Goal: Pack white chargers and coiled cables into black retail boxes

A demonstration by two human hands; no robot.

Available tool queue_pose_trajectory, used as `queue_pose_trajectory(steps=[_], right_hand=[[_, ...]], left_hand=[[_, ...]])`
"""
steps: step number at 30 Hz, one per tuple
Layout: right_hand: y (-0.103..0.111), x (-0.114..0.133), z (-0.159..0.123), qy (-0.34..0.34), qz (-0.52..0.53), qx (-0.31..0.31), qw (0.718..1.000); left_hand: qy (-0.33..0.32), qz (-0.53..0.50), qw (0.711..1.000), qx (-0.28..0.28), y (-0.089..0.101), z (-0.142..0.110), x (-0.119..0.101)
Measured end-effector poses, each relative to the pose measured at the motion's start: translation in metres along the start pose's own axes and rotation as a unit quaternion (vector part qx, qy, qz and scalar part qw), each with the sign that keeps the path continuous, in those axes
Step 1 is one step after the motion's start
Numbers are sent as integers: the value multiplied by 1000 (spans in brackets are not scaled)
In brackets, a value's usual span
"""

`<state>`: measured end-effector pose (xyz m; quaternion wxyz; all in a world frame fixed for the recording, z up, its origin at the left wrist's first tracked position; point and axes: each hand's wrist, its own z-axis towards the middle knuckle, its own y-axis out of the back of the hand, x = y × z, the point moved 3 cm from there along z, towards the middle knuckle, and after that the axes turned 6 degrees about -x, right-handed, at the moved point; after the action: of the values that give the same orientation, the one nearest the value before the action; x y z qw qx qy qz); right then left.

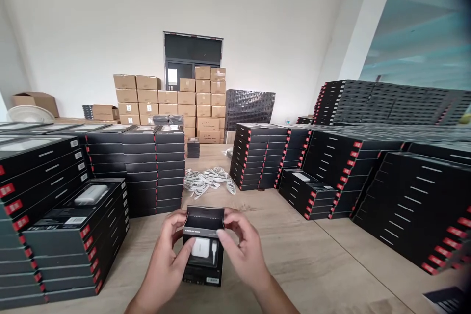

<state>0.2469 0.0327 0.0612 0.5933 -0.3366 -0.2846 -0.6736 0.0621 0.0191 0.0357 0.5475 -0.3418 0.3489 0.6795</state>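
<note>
A small black product box [201, 274] stands in front of me with its top flap up. Its front shows a white charger and a white cable plug. My left hand [167, 250] grips the box's left side, thumb on the front and fingers behind the upper left edge. My right hand [245, 250] closes on the upper right edge, its thumb at the front corner and fingers curled behind the flap. Behind the box lies a loose pile of white cables [208, 181] on the wooden table [294, 265].
Stacks of black boxes rise on the left [154, 171] and right [405, 196], many with red side labels. A small black stack [193, 148] stands beyond the cables. Brown cartons [169, 103] are piled by the back wall.
</note>
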Motion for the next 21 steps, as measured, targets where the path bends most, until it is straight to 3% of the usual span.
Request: queue_pose_trajectory(steps=[3,6,11,17,21], right_hand=[[0,5,1,49,-83,34,995],[0,9,1,64,-96,35,993],[-1,10,0,20,-51,9,998],[-6,20,2,57,-59,90,993],[-7,21,2,46,-52,130,989]], left_hand=[[-14,62,998,-3,5,0,0],[-37,103,994,1,9,0,-4],[-20,-1,1000,-16,11,0,-10],[-70,8,997,17,16,2,-18],[-106,32,994,27,18,3,-21]])
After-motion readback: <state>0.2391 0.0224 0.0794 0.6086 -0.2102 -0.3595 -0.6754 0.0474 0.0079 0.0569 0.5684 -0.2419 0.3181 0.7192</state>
